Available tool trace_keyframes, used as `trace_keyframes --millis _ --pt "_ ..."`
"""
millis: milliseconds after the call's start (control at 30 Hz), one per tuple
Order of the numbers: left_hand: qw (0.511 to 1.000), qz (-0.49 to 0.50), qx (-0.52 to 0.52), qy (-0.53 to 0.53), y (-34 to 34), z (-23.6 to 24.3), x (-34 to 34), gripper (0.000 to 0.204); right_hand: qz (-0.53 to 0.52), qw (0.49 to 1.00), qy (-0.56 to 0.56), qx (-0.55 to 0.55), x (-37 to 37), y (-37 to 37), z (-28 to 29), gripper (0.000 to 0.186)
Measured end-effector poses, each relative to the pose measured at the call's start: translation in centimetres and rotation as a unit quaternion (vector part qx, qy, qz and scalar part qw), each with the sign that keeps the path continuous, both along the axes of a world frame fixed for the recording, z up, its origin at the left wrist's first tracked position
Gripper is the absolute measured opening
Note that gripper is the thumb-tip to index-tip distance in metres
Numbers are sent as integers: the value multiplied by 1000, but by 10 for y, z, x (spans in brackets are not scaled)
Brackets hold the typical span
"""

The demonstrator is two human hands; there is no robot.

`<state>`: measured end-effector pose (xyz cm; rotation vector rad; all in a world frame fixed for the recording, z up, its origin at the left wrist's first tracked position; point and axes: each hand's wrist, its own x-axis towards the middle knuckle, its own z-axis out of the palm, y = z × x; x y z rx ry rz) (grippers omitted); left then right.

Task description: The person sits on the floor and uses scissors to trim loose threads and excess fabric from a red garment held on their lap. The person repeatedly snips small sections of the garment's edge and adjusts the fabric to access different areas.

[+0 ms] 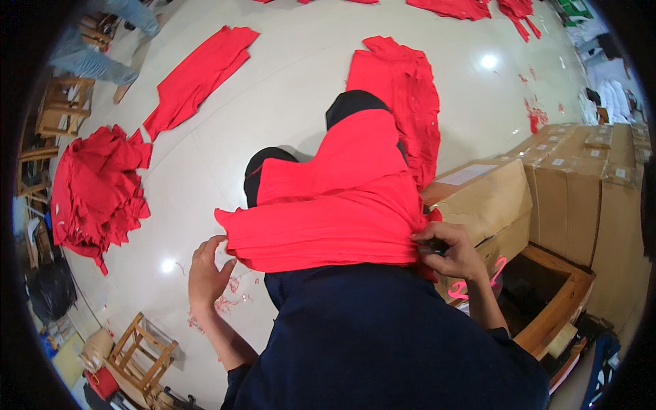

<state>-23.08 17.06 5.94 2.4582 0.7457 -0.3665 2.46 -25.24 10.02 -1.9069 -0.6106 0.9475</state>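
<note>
Across my lap lies a stack of red garments (pixel 321 229), its near edge in several layered folds and one piece draped forward over my knees. My left hand (pixel 208 273) is at the stack's left edge, thumb and fingers apart, with nothing seen between them. At the right edge my right hand (pixel 456 254) is closed around a small dark object (pixel 432 246), mostly hidden by the fingers; its kind cannot be made out. The fingertips of that hand touch the red cloth.
Red garments (pixel 102 191) lie heaped on the floor at left; other red pieces (pixel 198 82) lie farther off, one stack (pixel 403 89) just ahead. Cardboard boxes (pixel 567 198) and a wooden frame (pixel 557 301) stand close at right. A wooden stool (pixel 145 352) is at lower left. Another person's legs (pixel 96 65) show at far left.
</note>
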Motion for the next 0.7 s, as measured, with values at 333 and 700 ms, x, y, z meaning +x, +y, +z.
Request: trace_keyframes --millis 333,700 --pt "908 -224 -313 -163 -80 9 186 50 85 995 -49 3 7 -4 10 39" --pt "894 -297 -280 -187 -118 -21 163 73 -117 988 -34 96 43 -9 36 28"
